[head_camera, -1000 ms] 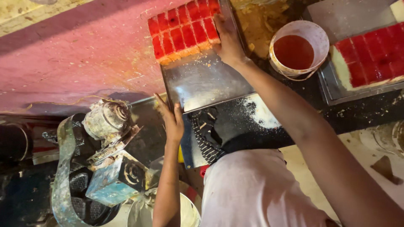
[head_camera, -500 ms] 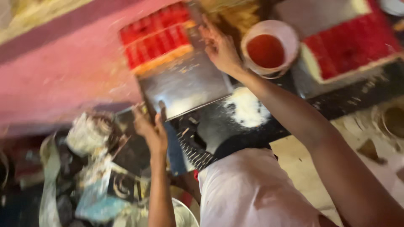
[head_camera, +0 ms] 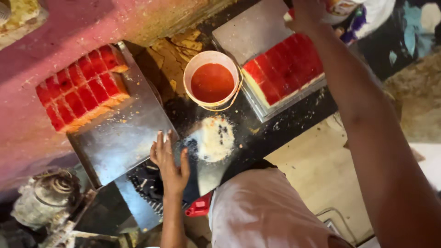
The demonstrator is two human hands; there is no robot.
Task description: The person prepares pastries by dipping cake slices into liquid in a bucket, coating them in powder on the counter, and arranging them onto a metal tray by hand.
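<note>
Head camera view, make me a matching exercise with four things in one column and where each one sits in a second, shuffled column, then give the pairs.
Things:
1. left hand
2. right hand
3. white bucket of red liquid
4. pile of white powder

Places:
A. between the two metal trays
B. flat on the near edge of the left tray
C. on the dark counter just below the bucket
D. at the far end of the right tray

Pairs: 1-B, 2-D, 3-A, 4-C

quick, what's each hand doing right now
Left hand: open, fingers spread, resting flat at the steel tray's edge.
Right hand: at the top edge, grip cannot be told.
</note>
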